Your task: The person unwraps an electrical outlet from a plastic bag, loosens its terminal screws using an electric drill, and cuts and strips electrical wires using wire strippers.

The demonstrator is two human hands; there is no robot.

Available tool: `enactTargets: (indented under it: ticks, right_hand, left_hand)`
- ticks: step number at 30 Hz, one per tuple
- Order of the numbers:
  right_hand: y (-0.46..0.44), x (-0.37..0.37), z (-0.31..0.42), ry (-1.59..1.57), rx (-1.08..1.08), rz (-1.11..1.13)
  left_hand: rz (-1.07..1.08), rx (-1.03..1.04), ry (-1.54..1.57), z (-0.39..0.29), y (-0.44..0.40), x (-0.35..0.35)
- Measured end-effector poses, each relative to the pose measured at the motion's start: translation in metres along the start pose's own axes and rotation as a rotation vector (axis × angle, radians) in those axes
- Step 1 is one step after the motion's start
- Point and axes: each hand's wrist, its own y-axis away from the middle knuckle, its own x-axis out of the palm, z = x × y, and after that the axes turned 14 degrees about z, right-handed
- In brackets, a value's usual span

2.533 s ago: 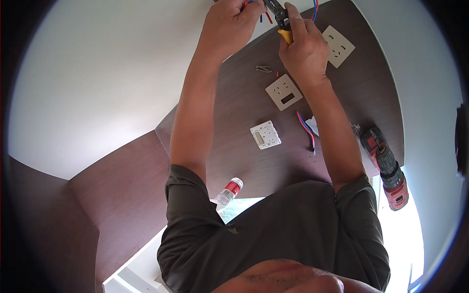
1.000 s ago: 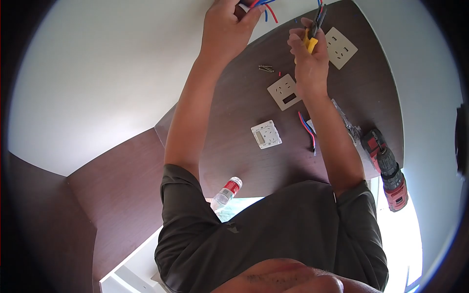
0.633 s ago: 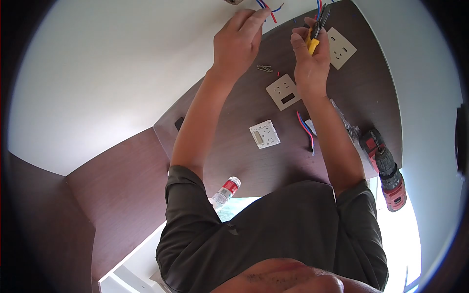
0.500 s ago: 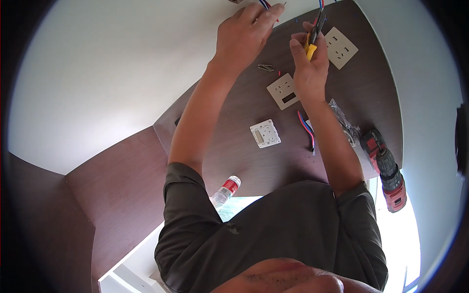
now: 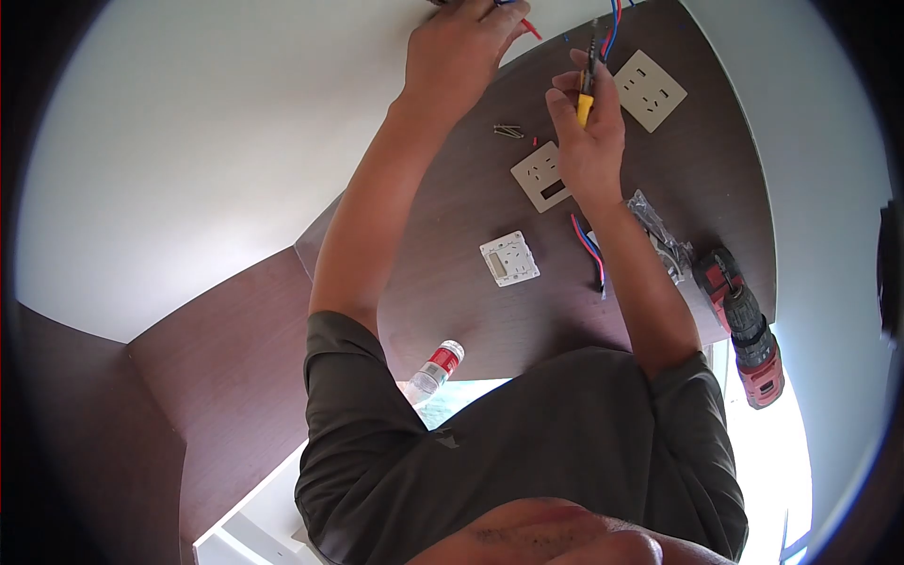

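Note:
My left hand is at the wall by the top edge, its fingers closed round electrical wires; a red wire pokes out past the fingertips. My right hand grips pliers with yellow handles and dark jaws pointing up. Beside those jaws, red and blue wires hang down. A beige socket plate lies right of my right hand. Another socket plate is partly covered by that hand. The upper tips of the left-hand fingers are cut off by the frame.
Several screws and a red scrap lie on the brown tabletop. Nearer me are a white socket module, loose wires and a plastic bag. A red-black cordless drill sits right, a bottle at the near edge.
My left hand has shifted slightly left and up, and more red wire shows beyond its fingers. The pliers in my right hand have moved a little left, away from the hanging wires.

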Motion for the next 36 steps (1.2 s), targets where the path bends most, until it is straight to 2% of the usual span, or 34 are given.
enactTargets:
  ticks: [4,6,7,9,13,15,19,25,27,28,30,34,36]
  right_hand:
    - [-0.007,-0.001,-0.01,0.183,-0.019,0.0]
    - [-0.01,-0.003,-0.013,0.382,-0.147,-0.025]
    - [-0.013,-0.004,-0.012,0.383,-0.149,-0.029]
    - [-0.016,-0.008,-0.007,0.544,-0.187,-0.007]
    - [-0.025,-0.005,-0.003,0.603,-0.191,-0.019]
    - [-0.028,-0.004,0.0,0.643,-0.209,-0.016]
    - [-0.031,-0.006,0.002,0.719,-0.241,-0.039]
    - [-0.032,-0.007,0.001,0.839,-0.278,-0.06]
    - [-0.033,-0.008,0.0,0.833,-0.28,-0.051]
    - [-0.033,-0.008,-0.001,0.832,-0.279,-0.051]
    - [-0.034,-0.007,0.0,0.848,-0.304,-0.091]
    - [-0.029,-0.01,0.012,1.007,-0.261,-0.093]
    - [-0.029,-0.014,0.017,0.746,-0.117,0.073]
  left_hand:
    - [0.028,-0.082,0.212,-0.007,-0.006,-0.002]
    - [0.094,-0.239,0.365,-0.016,-0.009,-0.01]
    - [0.093,-0.234,0.364,-0.017,-0.011,-0.015]
    - [0.29,-0.348,0.301,-0.019,-0.014,-0.02]
    - [0.19,-0.297,0.364,-0.021,-0.014,-0.021]
    - [0.335,-0.293,0.274,-0.02,-0.018,-0.027]
    - [0.316,-0.241,0.296,-0.019,-0.017,-0.028]
    - [0.365,-0.296,0.329,-0.019,-0.022,-0.038]
    - [0.541,-0.389,0.307,-0.022,-0.026,-0.047]
    - [0.542,-0.39,0.307,-0.024,-0.024,-0.048]
    - [0.376,-0.286,0.334,-0.025,-0.02,-0.049]
    - [0.454,-0.316,0.264,-0.015,-0.021,-0.037]
    - [0.376,-0.227,0.266,-0.014,-0.02,-0.036]
